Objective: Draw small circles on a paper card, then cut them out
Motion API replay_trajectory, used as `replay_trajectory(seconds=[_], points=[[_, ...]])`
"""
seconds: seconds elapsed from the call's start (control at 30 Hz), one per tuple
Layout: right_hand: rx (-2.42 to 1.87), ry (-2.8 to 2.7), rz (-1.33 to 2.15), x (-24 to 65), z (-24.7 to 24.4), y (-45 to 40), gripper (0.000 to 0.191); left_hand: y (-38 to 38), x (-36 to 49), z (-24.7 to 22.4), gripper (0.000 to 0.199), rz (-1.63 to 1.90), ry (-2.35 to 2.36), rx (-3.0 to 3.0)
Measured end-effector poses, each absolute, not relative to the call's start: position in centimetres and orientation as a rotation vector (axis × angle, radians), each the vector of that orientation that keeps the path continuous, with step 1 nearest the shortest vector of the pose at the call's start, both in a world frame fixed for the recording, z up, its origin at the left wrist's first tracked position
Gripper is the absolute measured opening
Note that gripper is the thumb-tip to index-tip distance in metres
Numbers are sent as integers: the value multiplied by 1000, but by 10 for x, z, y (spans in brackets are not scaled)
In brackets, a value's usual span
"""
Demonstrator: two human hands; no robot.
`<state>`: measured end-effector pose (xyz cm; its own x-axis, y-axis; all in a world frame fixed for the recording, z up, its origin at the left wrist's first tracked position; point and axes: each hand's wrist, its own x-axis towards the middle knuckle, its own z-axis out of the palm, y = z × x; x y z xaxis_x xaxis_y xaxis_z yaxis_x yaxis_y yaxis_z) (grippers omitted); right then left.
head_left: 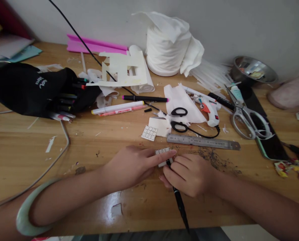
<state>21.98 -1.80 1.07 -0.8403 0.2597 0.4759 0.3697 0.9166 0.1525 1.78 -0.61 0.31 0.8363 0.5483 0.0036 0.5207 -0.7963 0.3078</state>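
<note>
Near the table's front edge, my left hand (133, 165) holds a small white paper square (161, 163) with rows of drawn circles. Its index finger stretches across the square, while its other fingers are partly hidden beneath. My right hand (189, 172) is closed around a black marker pen (180, 204), whose tip meets the square beside my left fingertip. Just behind my hands lies a second paper square with circles (150, 133), partly over a plain white paper piece (159, 126). A steel ruler (203, 142) lies behind my right hand.
Black-handled scissors (179, 126), a glue gun (212, 113) and markers (119, 108) lie farther back. Larger scissors (243, 120) and a phone (272, 147) are at right. A black pen case (31, 88) sits left, a white tissue roll (163, 50) at the back.
</note>
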Motion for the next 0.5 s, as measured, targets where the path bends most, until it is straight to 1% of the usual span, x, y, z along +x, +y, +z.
replay_trajectory(seconds=[0.4, 0.5], points=[[-477, -2620, -256, 221, 10, -18, 25, -6, 18, 3, 54, 90, 830, 2700], [-496, -2638, -230, 222, 11, -19, 29, -6, 18, 4, 53, 81, 820, 2702]])
